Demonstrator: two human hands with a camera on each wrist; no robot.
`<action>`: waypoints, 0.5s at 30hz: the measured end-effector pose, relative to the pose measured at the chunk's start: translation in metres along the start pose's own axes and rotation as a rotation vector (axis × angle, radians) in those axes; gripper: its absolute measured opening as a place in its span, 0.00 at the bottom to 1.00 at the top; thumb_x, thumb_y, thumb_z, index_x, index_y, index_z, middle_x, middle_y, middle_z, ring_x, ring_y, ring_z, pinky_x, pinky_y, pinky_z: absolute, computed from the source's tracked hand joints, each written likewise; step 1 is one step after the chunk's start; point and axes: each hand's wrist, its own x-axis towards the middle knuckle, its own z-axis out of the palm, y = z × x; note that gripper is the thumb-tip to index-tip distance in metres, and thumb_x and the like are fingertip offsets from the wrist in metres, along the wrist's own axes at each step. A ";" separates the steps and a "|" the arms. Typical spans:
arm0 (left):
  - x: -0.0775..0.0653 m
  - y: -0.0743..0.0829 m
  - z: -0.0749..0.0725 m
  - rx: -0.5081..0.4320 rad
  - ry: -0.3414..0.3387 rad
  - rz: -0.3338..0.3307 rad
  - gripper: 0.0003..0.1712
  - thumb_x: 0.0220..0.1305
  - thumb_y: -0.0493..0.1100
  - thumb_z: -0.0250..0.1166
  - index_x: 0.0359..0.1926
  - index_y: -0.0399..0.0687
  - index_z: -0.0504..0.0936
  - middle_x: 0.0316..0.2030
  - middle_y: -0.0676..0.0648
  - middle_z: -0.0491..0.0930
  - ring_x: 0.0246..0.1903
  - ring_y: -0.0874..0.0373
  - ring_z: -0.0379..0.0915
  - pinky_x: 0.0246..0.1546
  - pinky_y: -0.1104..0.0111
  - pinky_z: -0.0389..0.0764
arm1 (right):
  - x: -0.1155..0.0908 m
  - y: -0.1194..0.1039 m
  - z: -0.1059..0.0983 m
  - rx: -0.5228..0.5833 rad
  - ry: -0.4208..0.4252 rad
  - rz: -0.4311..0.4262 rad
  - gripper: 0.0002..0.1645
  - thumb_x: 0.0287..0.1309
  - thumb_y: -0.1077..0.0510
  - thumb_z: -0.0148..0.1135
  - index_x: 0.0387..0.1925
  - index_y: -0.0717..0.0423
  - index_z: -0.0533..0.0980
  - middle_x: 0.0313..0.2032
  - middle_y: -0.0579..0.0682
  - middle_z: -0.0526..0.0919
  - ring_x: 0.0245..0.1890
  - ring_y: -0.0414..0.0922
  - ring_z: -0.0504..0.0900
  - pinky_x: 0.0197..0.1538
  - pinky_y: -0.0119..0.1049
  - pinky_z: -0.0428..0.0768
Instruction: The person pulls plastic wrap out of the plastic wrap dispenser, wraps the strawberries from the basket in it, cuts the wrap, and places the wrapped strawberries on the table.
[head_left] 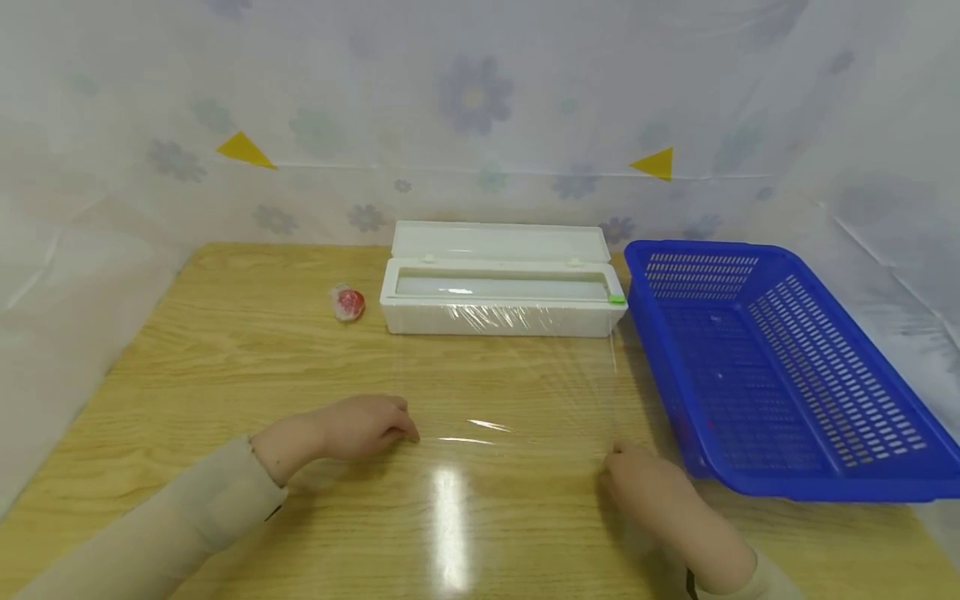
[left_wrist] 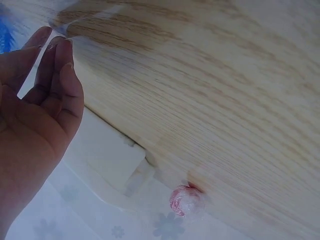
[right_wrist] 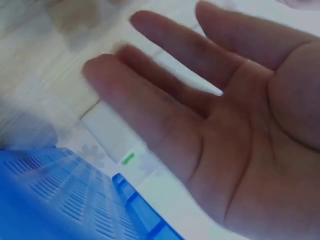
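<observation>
A sheet of clear plastic wrap stretches from a white wrap dispenser box, lid raised, toward me. My left hand pinches its near left corner between thumb and fingertips; in the left wrist view, film trails from that hand. At the near right corner, my right hand holds the film edge. The right wrist view is blurred: the outer fingers of that hand extend, and the index fingertip is hidden. Left of the box lies a small red round item in clear wrap.
A blue plastic basket with slotted walls stands right of the box, close beside my right hand. A green slider sits at the box's right end. Behind the wooden table hangs a flowered cloth with two yellow triangles.
</observation>
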 end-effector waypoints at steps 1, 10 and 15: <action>0.000 0.000 0.000 -0.001 0.000 -0.006 0.12 0.66 0.34 0.54 0.42 0.44 0.84 0.34 0.51 0.78 0.38 0.60 0.76 0.44 0.67 0.78 | -0.001 0.001 0.000 0.000 0.025 -0.015 0.10 0.54 0.62 0.61 0.19 0.58 0.74 0.21 0.50 0.71 0.21 0.45 0.73 0.20 0.37 0.75; -0.002 -0.001 0.000 -0.009 -0.015 -0.023 0.12 0.65 0.34 0.54 0.42 0.44 0.84 0.34 0.51 0.78 0.38 0.60 0.76 0.44 0.67 0.78 | -0.015 0.012 -0.030 0.061 -0.014 -0.019 0.13 0.53 0.56 0.61 0.16 0.46 0.72 0.18 0.41 0.75 0.19 0.39 0.72 0.23 0.39 0.72; -0.001 0.001 0.000 -0.012 -0.025 -0.037 0.12 0.65 0.34 0.55 0.42 0.45 0.84 0.35 0.51 0.78 0.39 0.58 0.76 0.49 0.63 0.77 | -0.021 0.047 -0.096 0.007 0.007 -0.046 0.03 0.52 0.53 0.65 0.29 0.46 0.80 0.26 0.39 0.81 0.27 0.40 0.79 0.32 0.43 0.78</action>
